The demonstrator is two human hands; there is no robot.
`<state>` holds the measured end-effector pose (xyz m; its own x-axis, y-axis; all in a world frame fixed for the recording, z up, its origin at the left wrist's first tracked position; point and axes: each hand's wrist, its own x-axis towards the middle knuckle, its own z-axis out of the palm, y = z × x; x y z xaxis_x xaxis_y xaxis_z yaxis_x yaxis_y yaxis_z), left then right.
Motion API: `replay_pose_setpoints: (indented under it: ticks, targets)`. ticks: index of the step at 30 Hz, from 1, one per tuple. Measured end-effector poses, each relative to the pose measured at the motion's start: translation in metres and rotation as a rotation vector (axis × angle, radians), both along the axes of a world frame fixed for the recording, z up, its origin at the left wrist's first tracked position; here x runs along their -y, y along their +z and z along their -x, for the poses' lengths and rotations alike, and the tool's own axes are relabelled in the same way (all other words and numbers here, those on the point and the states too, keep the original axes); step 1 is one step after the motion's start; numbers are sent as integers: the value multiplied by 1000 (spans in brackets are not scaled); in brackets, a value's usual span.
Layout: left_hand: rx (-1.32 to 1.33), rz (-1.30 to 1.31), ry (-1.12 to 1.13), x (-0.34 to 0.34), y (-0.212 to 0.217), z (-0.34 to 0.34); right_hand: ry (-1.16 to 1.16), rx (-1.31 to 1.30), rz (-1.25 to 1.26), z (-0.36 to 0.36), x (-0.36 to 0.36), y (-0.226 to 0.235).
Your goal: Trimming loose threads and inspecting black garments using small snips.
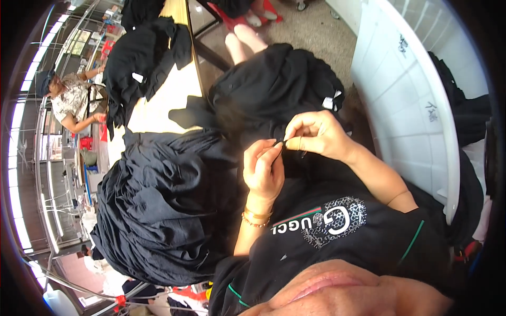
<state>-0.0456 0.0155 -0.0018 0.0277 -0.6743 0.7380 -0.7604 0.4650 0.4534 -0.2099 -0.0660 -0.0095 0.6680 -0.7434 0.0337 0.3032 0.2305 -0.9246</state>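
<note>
Both my hands meet in front of my chest, fingertips pinched together over a small dark edge of cloth. My left hand (263, 171), with bracelets at its wrist, grips this edge from the left. From the right, my right hand (319, 137) pinches it between thumb and forefinger, and a ring shows on one finger. The edge seems to belong to the black garment (279, 79) spread over my lap, which carries a white label (328, 102). Where exactly the cloth runs under my fingers is hard to make out, black against black.
A large heap of black garments (158, 205) stands at my left. Beyond it, more black garments (142, 63) lie on a pale table (166, 102). A tall white bin (406, 110) with dark clothes behind it stands at my right. Another person (76, 102) sits far left.
</note>
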Motion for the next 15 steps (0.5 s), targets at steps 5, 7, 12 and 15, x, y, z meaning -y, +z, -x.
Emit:
replay_pose_setpoints:
  ticks: [5, 7, 12, 15]
  targets:
    - [25, 81, -68, 1, 9, -6, 68, 15, 114, -3, -5, 15]
    - [16, 112, -136, -2, 17, -9, 46, -227, 567, -2, -2, 35]
    - [-262, 268, -38, -18, 18, -40, -54, -189, 719, 16, 13, 51]
    - [-617, 192, 82, -22, 23, -54, -507, 192, 543, 106, 54, 42]
